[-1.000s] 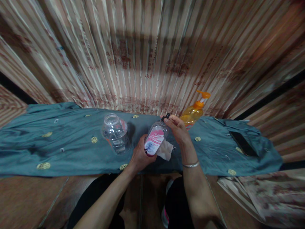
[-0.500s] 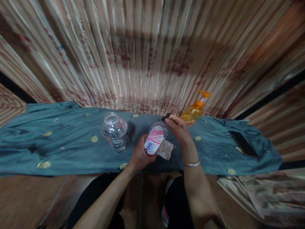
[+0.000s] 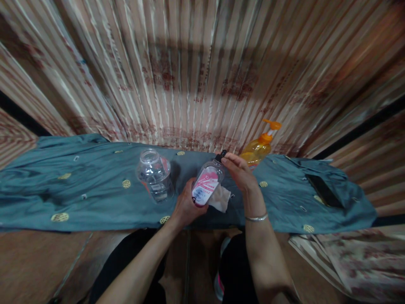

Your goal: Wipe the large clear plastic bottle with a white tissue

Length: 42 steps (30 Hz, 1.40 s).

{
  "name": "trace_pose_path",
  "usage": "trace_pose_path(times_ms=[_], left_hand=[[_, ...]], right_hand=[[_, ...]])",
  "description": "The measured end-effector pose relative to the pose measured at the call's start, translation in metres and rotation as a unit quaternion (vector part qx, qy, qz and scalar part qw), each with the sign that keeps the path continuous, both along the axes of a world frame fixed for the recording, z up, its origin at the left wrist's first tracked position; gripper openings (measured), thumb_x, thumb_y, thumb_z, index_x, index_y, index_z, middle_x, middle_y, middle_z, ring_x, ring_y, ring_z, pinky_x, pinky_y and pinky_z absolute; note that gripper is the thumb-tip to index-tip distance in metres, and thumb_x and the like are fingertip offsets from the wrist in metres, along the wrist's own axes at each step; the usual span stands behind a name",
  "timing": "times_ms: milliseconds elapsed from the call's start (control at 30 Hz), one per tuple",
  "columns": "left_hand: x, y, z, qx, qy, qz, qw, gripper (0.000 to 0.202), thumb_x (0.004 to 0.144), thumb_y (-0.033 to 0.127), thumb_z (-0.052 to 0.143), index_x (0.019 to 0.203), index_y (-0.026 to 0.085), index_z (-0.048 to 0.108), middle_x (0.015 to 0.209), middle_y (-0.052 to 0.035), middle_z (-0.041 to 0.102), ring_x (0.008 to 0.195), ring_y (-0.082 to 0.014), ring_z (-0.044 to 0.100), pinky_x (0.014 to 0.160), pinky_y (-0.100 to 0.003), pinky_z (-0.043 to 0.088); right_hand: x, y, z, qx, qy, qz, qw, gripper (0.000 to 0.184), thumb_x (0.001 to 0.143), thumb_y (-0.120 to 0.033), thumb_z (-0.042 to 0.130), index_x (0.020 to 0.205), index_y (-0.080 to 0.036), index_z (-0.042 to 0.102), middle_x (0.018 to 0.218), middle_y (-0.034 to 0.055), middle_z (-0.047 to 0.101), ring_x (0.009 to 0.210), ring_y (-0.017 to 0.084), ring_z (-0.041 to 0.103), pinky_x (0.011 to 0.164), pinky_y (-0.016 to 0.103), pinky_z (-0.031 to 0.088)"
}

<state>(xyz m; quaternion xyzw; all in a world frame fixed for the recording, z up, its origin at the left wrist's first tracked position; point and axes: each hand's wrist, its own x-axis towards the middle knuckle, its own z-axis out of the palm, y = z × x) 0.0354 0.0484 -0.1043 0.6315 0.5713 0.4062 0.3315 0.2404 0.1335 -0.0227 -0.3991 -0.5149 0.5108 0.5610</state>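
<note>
Here I have the left hand (image 3: 186,207), fingers wrapped firmly round the clear bottle (image 3: 204,188), tilted over the worktop (image 3: 98,185)! Up top, my right hand (image 3: 239,172) has its fingers pinched on the black cap (image 3: 219,157).

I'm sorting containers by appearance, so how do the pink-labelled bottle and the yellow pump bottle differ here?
The pink-labelled bottle is held in the left hand; the yellow pump bottle stands on the cloth.
The pink-labelled bottle has a black top, with the right hand at it; the yellow pump bottle has an orange pump head.
Both look see-through.
</note>
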Motion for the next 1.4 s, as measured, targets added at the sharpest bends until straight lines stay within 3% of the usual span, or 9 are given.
trace_pose_path(times_ms=[100,267,467,733,867,1067,1200,1300,1400], left_hand=[[0.000,0.001,-0.001,0.003,0.000,0.002,1.000,0.098,0.063,0.025,0.095,0.152,0.023,0.055,0.141,-0.0151,0.082,0.121,-0.0373,0.085,0.103,-0.049,0.069],[0.000,0.000,-0.001,0.006,0.003,-0.001,1.000,0.097,0.062,0.024,0.095,0.151,0.022,0.056,0.139,-0.0158,0.082,0.123,-0.0388,0.084,0.103,-0.050,0.069],[-0.001,0.001,0.000,0.010,0.009,0.001,1.000,0.096,0.063,0.022,0.094,0.151,0.023,0.056,0.138,-0.0151,0.082,0.124,-0.0388,0.084,0.106,-0.051,0.068],[-0.001,0.002,-0.002,0.020,0.015,-0.007,1.000,0.095,0.063,0.021,0.093,0.151,0.023,0.056,0.140,-0.0153,0.082,0.126,-0.0388,0.084,0.105,-0.050,0.069],[-0.002,0.001,0.000,0.023,0.018,-0.019,0.999,0.093,0.065,0.023,0.091,0.151,0.022,0.056,0.141,-0.0154,0.082,0.127,-0.0384,0.083,0.107,-0.050,0.068],[-0.004,0.001,0.001,0.022,0.025,-0.024,0.999,0.097,0.066,0.028,0.089,0.155,0.019,0.054,0.148,-0.0192,0.079,0.135,-0.0412,0.080,0.110,-0.051,0.068],[-0.007,0.004,0.001,0.023,0.025,-0.015,0.999,0.097,0.066,0.033,0.090,0.155,0.019,0.054,0.149,-0.0190,0.079,0.135,-0.0410,0.080,0.112,-0.051,0.067],[-0.007,0.008,0.001,0.026,0.023,-0.006,0.999,0.097,0.067,0.035,0.090,0.156,0.021,0.054,0.149,-0.0178,0.079,0.133,-0.0408,0.081,0.111,-0.051,0.067],[-0.003,0.009,0.002,0.029,0.021,-0.005,0.999,0.095,0.067,0.035,0.091,0.155,0.022,0.055,0.147,-0.0166,0.080,0.128,-0.0401,0.083,0.106,-0.051,0.069]], right_hand=[[0.000,-0.001,0.001,-0.001,-0.001,0.001,1.000,0.052,0.065,-0.071,0.106,0.093,-0.032,0.085,0.107,0.0040,0.090,0.115,0.031,0.080,0.103,0.045,0.065],[-0.002,0.003,-0.002,-0.009,0.000,-0.047,0.999,0.062,0.051,-0.075,0.111,0.072,-0.031,0.072,0.089,-0.0008,0.085,0.089,0.025,0.077,0.083,0.038,0.066],[0.003,-0.002,0.005,-0.004,-0.004,-0.006,1.000,0.058,0.056,-0.077,0.108,0.088,-0.034,0.086,0.107,0.0013,0.091,0.112,0.031,0.081,0.102,0.045,0.066],[0.003,0.003,-0.003,0.011,-0.020,-0.052,0.998,0.061,0.054,-0.073,0.111,0.074,-0.031,0.070,0.093,0.0001,0.083,0.098,0.026,0.078,0.091,0.040,0.067],[0.008,-0.002,0.002,0.005,-0.017,-0.015,1.000,0.053,0.058,-0.069,0.110,0.083,-0.032,0.081,0.105,0.0023,0.089,0.107,0.029,0.080,0.097,0.044,0.067],[0.034,-0.013,0.016,0.023,0.000,-0.014,1.000,0.051,0.070,-0.068,0.105,0.104,-0.034,0.090,0.111,0.0061,0.091,0.124,0.035,0.081,0.106,0.048,0.065],[0.072,-0.013,-0.001,0.049,-0.068,-0.063,0.994,0.043,0.075,-0.067,0.102,0.100,-0.034,0.089,0.106,0.0043,0.091,0.112,0.032,0.083,0.102,0.046,0.066],[0.100,-0.012,-0.029,0.023,-0.296,-0.097,0.950,0.029,0.080,-0.057,0.099,0.089,-0.032,0.087,0.090,0.0016,0.088,0.094,0.031,0.083,0.090,0.044,0.067],[0.110,-0.015,-0.059,-0.046,-0.546,-0.124,0.827,0.012,0.087,-0.035,0.093,0.097,-0.031,0.088,0.099,0.0030,0.091,0.102,0.031,0.086,0.094,0.040,0.066]])
